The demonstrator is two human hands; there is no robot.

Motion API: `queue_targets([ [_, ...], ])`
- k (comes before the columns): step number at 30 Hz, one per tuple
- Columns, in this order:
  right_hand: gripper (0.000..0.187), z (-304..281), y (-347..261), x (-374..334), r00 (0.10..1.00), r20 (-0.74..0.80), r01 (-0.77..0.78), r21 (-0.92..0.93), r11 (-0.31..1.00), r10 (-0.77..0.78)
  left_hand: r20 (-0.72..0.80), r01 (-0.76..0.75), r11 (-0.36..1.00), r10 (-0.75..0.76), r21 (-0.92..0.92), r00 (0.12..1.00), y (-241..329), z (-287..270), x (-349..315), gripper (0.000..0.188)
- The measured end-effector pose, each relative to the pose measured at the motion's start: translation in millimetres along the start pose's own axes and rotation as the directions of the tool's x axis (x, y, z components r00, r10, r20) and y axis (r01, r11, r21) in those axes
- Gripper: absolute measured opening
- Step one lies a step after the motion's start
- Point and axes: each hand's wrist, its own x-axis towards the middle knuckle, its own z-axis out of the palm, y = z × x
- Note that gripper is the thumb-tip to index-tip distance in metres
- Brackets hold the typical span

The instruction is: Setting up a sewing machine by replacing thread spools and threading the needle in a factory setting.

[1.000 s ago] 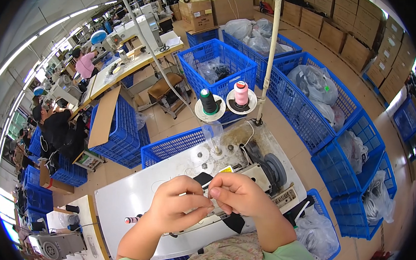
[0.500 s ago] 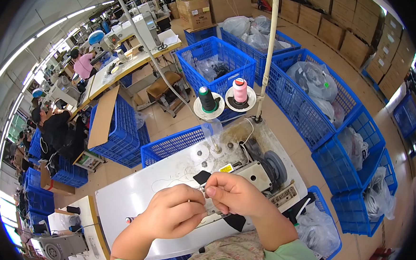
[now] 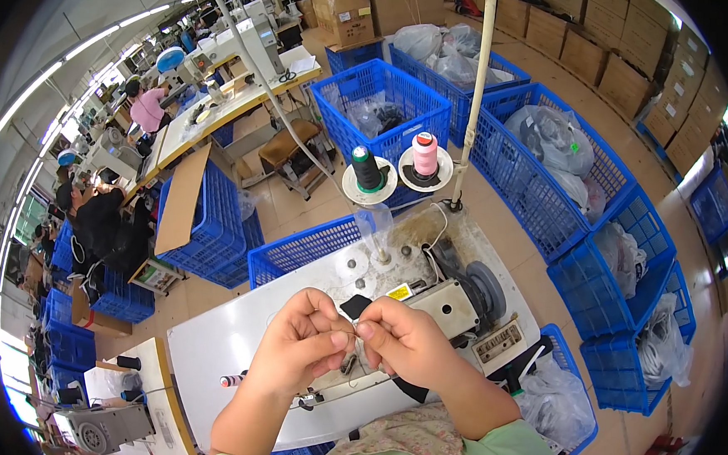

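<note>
Over the sewing machine table, my left hand and my right hand meet, fingertips almost touching. Both thumbs pinch toward the forefingers on a thin thread, whose ends are too fine to follow. Below the fingers lies the sewing machine, its needle area partly hidden by my hands. A small black fabric piece sits just beyond my fingertips. More black fabric shows under my right wrist. A small spool rests left of my left forearm.
A black thread cone and a pink thread cone stand on holders by an upright pole. Blue crates with plastic bags surround the table's far and right sides. At left, people sit at other machines.
My left hand has turned, its thumb and palm side now showing, and its other fingers have loosened. The right hand stays nearly in place. The small spool has come into fuller view.
</note>
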Motion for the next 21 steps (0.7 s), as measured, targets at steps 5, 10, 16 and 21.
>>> queue_targets([
  [5,0.013,8,0,-1,0.980,-0.144,0.116,-0.150,0.982,-0.137,0.022,0.106,0.889,-0.107,-0.445,0.994,-16,-4,3,0.014],
  [10,0.009,7,15,7,0.661,-0.055,0.474,-0.743,0.473,-0.748,-0.081,0.049,0.898,-0.093,-0.437,0.992,-23,-4,0,0.014],
  [16,0.027,3,8,1,0.543,0.153,0.529,-0.826,0.195,-0.826,-0.106,0.044,0.927,-0.090,-0.372,0.990,-24,-6,-2,0.017],
  [21,0.031,4,5,2,0.532,0.173,0.557,-0.809,0.188,-0.829,-0.090,0.046,0.900,-0.094,-0.434,0.992,-26,-11,-4,0.022],
])
